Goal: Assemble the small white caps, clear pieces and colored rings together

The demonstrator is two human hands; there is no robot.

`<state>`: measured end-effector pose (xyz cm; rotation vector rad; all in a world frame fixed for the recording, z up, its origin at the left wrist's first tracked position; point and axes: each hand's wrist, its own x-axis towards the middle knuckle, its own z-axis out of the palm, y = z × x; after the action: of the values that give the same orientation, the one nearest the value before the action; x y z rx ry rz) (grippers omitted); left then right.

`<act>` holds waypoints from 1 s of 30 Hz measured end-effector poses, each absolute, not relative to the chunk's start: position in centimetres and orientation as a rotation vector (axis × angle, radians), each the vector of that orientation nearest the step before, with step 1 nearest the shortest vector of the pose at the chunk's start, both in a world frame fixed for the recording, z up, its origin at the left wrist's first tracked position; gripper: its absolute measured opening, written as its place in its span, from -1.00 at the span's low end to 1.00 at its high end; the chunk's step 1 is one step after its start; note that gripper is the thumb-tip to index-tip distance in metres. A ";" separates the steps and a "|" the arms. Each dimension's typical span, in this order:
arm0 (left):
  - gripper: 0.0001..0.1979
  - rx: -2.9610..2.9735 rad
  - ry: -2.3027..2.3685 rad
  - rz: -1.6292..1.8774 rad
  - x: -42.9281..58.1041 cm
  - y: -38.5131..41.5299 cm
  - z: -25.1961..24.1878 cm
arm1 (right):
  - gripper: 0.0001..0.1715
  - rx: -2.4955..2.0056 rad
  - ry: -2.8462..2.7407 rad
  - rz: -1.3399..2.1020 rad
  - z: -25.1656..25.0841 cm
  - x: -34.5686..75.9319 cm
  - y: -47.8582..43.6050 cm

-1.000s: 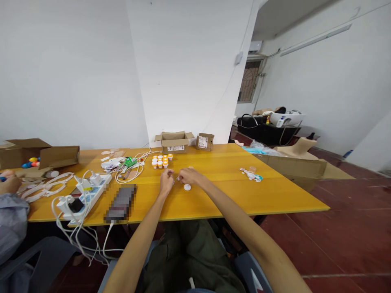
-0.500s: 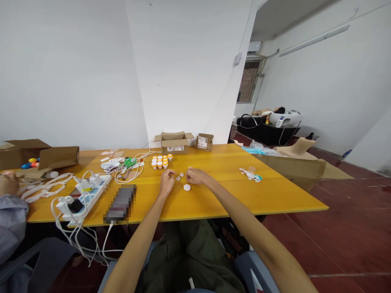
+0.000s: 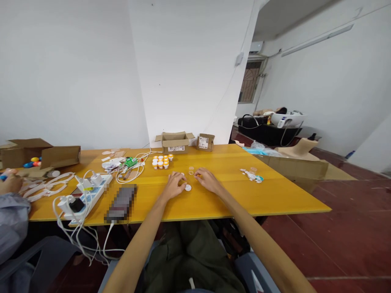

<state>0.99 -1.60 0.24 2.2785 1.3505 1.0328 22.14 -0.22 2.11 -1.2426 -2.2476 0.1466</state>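
My left hand (image 3: 175,185) is spread low over the table, fingers stretched out and thumb at the edge of a round white disc (image 3: 188,188). Small white parts (image 3: 183,174) peek out by its fingertips, mostly hidden under the hand. A small clear round piece (image 3: 191,170) stands on the table between my hands. My right hand (image 3: 207,179) is just right of it, fingers loosely bent and apart, with nothing visible in them. Beyond the left hand is a cluster of small white jars with orange-and-white tops (image 3: 160,162).
Further right lie white and teal pieces (image 3: 252,176). Cardboard boxes (image 3: 175,147) stand at the back. To the left are a power strip (image 3: 91,197), a phone (image 3: 120,203), tangled cables and a green packet (image 3: 131,162). Another person's hand (image 3: 10,182) works at far left.
My left hand has opened and moved right, over the small white parts toward the disc. My right hand has shifted right and loosened. The clear round piece now shows between them.
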 end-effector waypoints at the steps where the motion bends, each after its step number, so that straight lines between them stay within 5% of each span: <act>1: -0.89 2.321 1.337 0.989 1.0 -1.6 0.1 | -0.77 -1.258 -2.221 0.133 1.7 22.3 -0.3; 8: -0.73 2.437 1.228 0.975 0.6 -1.4 -0.8 | -0.68 -1.313 -2.233 0.069 0.4 22.5 -0.8; 30: -0.81 2.485 1.184 0.775 0.8 -2.4 0.8 | -0.81 -1.298 -2.179 0.073 -0.6 22.6 -1.2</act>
<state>0.77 -2.38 0.80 2.4849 1.1837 0.7753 22.59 -1.20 -0.56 -1.2982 -2.1792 0.0729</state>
